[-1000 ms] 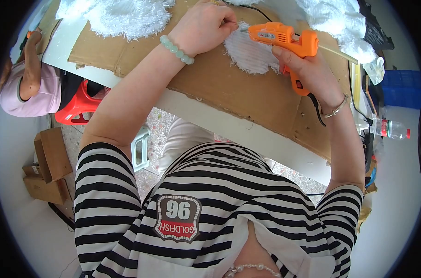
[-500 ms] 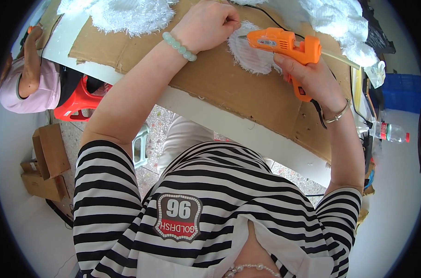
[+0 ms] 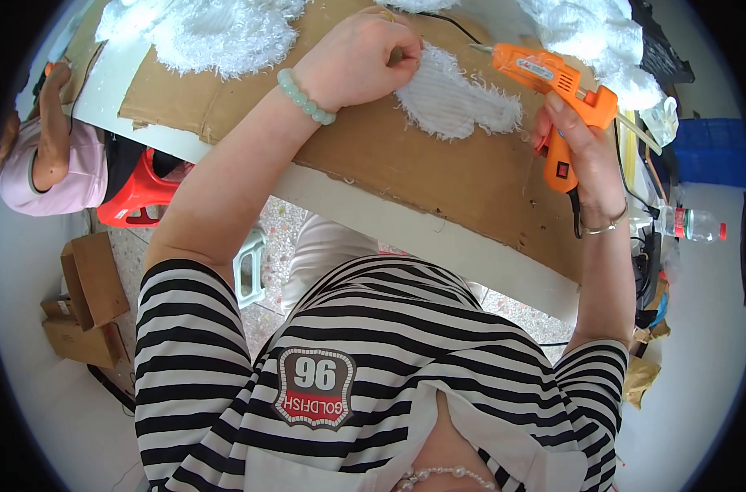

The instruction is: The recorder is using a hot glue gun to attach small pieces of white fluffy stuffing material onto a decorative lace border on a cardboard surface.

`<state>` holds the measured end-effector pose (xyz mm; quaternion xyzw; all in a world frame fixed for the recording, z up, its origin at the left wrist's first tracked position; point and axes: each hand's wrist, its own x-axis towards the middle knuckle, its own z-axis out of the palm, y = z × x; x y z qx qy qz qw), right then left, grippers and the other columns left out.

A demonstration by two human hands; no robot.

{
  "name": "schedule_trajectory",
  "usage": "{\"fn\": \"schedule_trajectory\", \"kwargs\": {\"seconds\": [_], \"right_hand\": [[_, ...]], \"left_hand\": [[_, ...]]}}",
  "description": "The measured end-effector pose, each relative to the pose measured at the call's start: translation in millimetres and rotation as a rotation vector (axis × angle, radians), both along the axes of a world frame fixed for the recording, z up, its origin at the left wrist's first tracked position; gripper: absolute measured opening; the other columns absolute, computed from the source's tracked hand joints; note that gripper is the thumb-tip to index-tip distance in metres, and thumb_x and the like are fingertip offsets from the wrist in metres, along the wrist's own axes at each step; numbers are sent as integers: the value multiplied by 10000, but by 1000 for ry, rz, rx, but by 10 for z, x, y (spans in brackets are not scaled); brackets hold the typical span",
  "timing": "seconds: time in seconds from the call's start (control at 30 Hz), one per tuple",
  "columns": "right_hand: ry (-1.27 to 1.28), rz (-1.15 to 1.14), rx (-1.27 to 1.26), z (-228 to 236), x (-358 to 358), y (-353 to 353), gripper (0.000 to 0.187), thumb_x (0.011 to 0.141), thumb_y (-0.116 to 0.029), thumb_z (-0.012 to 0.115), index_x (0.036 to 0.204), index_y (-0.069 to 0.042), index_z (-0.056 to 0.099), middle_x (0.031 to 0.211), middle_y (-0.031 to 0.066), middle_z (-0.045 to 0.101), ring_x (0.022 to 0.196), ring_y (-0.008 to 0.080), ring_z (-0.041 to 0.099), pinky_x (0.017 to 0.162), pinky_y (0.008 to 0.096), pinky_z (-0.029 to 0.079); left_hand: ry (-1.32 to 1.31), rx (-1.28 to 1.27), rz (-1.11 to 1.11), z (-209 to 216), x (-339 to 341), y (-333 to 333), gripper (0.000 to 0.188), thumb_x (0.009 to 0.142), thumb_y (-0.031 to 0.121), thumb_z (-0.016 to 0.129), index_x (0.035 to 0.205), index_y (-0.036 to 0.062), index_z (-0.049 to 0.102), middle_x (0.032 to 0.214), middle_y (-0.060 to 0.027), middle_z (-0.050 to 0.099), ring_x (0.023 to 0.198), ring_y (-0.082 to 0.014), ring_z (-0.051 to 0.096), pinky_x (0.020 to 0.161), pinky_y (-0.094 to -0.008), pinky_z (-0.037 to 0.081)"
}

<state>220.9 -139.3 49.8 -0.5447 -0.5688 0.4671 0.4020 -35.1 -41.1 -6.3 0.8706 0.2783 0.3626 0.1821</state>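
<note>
An orange hot glue gun [image 3: 560, 80] is in my right hand [image 3: 584, 148], my fingers wrapped round its handle. Its nozzle points left, lifted clear of the white fabric, and a glue stick [image 3: 638, 134] pokes out of its back. My left hand [image 3: 365, 59], wearing a bead bracelet, is closed in a pinch at the upper left edge of a white fringed fabric piece [image 3: 451, 98]. That piece lies on brown cardboard [image 3: 373, 156] and has a ribbed surface with frayed edges. My left fingertips are partly hidden behind the hand.
White fluffy fabric [image 3: 225, 37] is heaped at the far left, with another white heap [image 3: 590, 41] at the far right. A plastic bottle [image 3: 697, 224] lies to the right, near a blue crate [image 3: 713, 152]. At left, another person sits on a red stool [image 3: 147, 201]. Cardboard boxes [image 3: 90, 287] stand on the floor.
My right hand has drawn the glue gun right, away from the fabric piece. More of the fabric shows now, reaching further right. My left hand has shifted slightly and stays at its edge.
</note>
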Motion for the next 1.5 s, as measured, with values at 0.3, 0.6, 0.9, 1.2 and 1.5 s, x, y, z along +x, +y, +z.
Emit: {"fn": "schedule_trajectory", "kwargs": {"seconds": [0.3,0.6,0.9,1.2,1.5], "right_hand": [[104,-48,-39,-126,122,-67,282,923,-351,582,821,-90,550,700,4,537,645,109,546,595,261,455],[168,-22,-25,-109,118,-125,300,926,-368,570,820,-88,556,698,4,553,646,110,549,597,257,448],[131,78,-30,-178,26,-142,287,923,-354,576,858,-75,581,715,11,568,666,115,560,611,260,460],[179,90,38,-234,112,-160,290,929,-363,566,875,-78,575,721,12,577,676,108,561,614,259,465],[165,95,20,-231,159,-154,298,929,-369,566,856,-80,566,718,13,574,677,112,562,618,265,465]], "left_hand": [[121,372,-83,32,71,-107,55,723,90,633,692,63,597,675,-23,602,830,-224,590,735,-377,452],[-188,-552,-59,193,-70,-30,235,970,183,467,1030,7,612,955,-75,682,889,-138,608,903,-304,433],[89,-144,171,108,-129,-184,185,863,132,559,979,44,673,864,-111,675,780,-253,623,756,-338,495],[203,124,48,74,178,-39,301,738,-27,483,890,97,712,897,-73,673,887,-314,572,836,-382,479],[283,270,-34,142,178,-5,298,712,-66,472,848,83,691,952,-59,656,901,-289,571,835,-357,465]]}}
